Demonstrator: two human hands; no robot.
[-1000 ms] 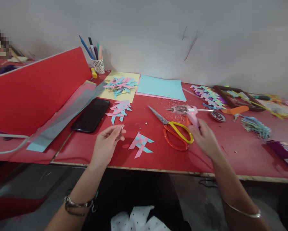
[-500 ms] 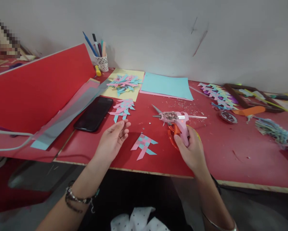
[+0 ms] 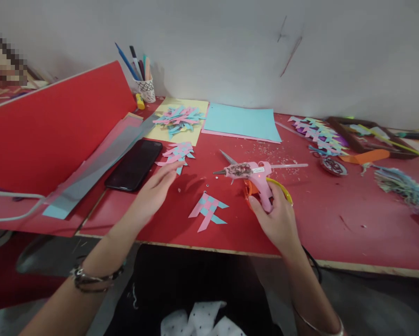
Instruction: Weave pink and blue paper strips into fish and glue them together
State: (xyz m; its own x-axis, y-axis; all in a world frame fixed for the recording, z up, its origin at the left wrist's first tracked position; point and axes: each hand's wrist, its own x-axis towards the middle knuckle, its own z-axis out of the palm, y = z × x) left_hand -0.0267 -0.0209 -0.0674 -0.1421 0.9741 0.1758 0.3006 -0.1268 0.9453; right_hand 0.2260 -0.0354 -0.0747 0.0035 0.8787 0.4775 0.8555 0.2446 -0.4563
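My right hand [image 3: 277, 221] is closed around the handle of a pink hot glue gun [image 3: 244, 171], whose nozzle points left and which has a clear glue stick at its back. Under the gun, scissors [image 3: 285, 190] with orange and yellow handles lie partly hidden. My left hand [image 3: 152, 192] has its fingers stretched out and holds nothing visible. Its fingertips reach the near edge of a small pile of woven pink and blue paper fish [image 3: 178, 151]; whether they touch it I cannot tell. A single woven paper fish [image 3: 208, 208] lies flat between my hands, with small round bits near its tip.
A black phone [image 3: 134, 165] lies left of the fish pile. Behind are a heap of paper fish [image 3: 181, 119] on yellow paper, blue sheets [image 3: 240, 122] and a pen cup [image 3: 146, 89]. A red board [image 3: 62, 123] stands left; a brown frame [image 3: 359, 140] and tassel [image 3: 401, 184] lie right.
My left hand has moved left, and its curled fingers have straightened towards the small fish pile. The glue gun in my right hand has shifted slightly left.
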